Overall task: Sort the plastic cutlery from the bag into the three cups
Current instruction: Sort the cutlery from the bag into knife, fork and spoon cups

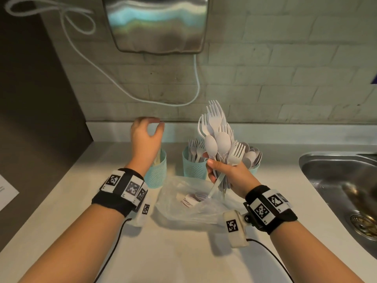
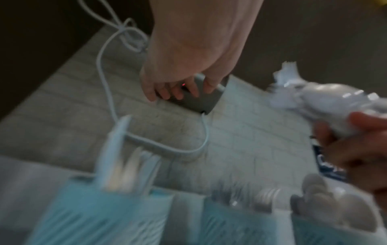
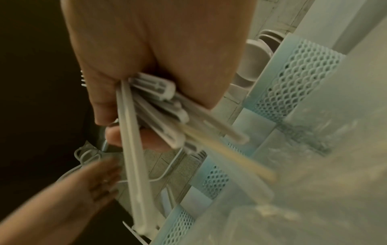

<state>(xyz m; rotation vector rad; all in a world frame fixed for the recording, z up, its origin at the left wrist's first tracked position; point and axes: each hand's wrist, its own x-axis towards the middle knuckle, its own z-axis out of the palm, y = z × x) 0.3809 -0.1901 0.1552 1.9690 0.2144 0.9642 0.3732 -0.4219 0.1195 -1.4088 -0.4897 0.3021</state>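
My right hand (image 1: 216,170) grips a thick bundle of white plastic forks and spoons (image 1: 220,135) by the handles (image 3: 155,106), heads up, above the clear plastic bag (image 1: 189,203), which still holds some cutlery. Three teal mesh cups stand behind the bag. The left cup (image 1: 157,174) holds knives (image 2: 125,165), the middle cup (image 1: 193,168) holds forks, and the right cup (image 1: 254,170), with spoons, is mostly hidden by the bundle. My left hand (image 1: 149,129) hovers over the left cup with loosely curled fingers and holds nothing.
A steel sink (image 1: 338,180) is set into the counter at the right. On the tiled wall hangs a metal hand dryer (image 1: 157,23) with a white cable (image 1: 122,88) looping down. A dark panel borders the counter on the left.
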